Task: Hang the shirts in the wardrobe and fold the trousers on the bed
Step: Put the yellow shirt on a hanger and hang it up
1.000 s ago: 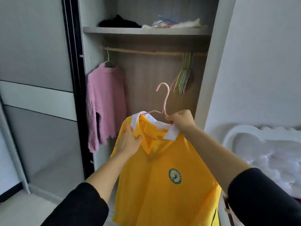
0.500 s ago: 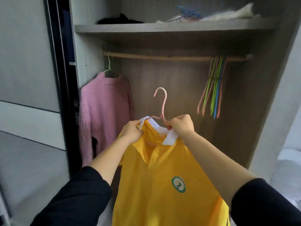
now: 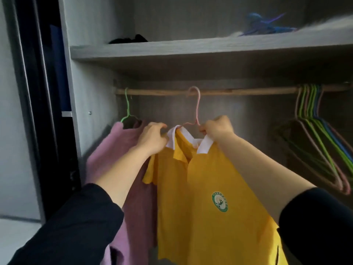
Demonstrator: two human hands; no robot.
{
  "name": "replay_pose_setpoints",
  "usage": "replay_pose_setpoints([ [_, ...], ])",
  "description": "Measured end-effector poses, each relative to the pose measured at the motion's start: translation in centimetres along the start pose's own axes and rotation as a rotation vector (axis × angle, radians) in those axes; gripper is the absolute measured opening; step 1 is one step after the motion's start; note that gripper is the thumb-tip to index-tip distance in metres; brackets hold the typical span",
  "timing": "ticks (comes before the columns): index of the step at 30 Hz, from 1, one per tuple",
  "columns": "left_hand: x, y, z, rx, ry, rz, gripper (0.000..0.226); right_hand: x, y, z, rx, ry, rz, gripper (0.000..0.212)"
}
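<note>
A yellow polo shirt (image 3: 206,197) with a white collar and a green round badge hangs on a pink hanger (image 3: 197,108). The hanger's hook reaches the wooden rail (image 3: 238,91) inside the wardrobe; whether it sits over the rail is unclear. My left hand (image 3: 152,138) grips the shirt's left shoulder beside the collar. My right hand (image 3: 217,127) pinches the hanger's base and the right collar tip. No trousers are in view.
A pink sweater (image 3: 114,153) hangs on a green hanger (image 3: 127,108) at the rail's left end, touching my left arm. Several empty coloured hangers (image 3: 321,134) hang at the right end. The shelf (image 3: 191,48) above holds dark cloth and blue items.
Both hands have lifted the shirt and hanger up and into the wardrobe; the hook now reaches the rail. The view has moved closer, and the bed is out of sight.
</note>
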State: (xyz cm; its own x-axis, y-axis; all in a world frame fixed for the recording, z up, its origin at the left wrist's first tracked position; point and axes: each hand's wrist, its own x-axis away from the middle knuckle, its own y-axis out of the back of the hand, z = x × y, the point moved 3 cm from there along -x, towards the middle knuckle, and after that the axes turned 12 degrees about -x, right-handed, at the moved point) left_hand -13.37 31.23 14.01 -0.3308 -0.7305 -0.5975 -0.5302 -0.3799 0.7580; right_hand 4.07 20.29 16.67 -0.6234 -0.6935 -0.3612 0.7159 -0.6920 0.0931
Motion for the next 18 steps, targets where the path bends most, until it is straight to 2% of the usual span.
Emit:
replay_pose_setpoints([
  [2,-2.8,1.0,1.4,-0.037,-0.029,-0.061,0.05,-2.2,-2.2,1.4,-0.022,-0.005,-0.008,0.032],
  [6,-7.9,3.0,4.0,-0.13,-0.056,-0.183,0.057,-5.6,-6.5,3.4,-0.05,-0.019,0.008,0.041],
  [9,-11.2,4.3,5.5,-0.206,-0.085,-0.254,0.054,-7.4,-9.6,3.8,-0.046,-0.031,0.034,0.028],
  [12,-13.4,4.8,6.9,-0.319,-0.123,-0.233,0.053,-8.0,-12.2,3.5,-0.056,-0.084,0.084,0.008],
  [14,-14.0,5.0,7.6,-0.321,-0.156,-0.263,0.05,-8.2,-13.8,2.7,-0.134,-0.139,0.103,0.015],
  [17,-14.3,5.4,8.1,-0.268,-0.208,-0.321,0.045,-7.8,-16.2,1.1,-0.209,-0.186,0.16,0.005],
  [18,-14.4,5.6,8.2,-0.259,-0.223,-0.327,0.044,-7.6,-16.8,0.6,-0.228,-0.203,0.177,0.013],
])
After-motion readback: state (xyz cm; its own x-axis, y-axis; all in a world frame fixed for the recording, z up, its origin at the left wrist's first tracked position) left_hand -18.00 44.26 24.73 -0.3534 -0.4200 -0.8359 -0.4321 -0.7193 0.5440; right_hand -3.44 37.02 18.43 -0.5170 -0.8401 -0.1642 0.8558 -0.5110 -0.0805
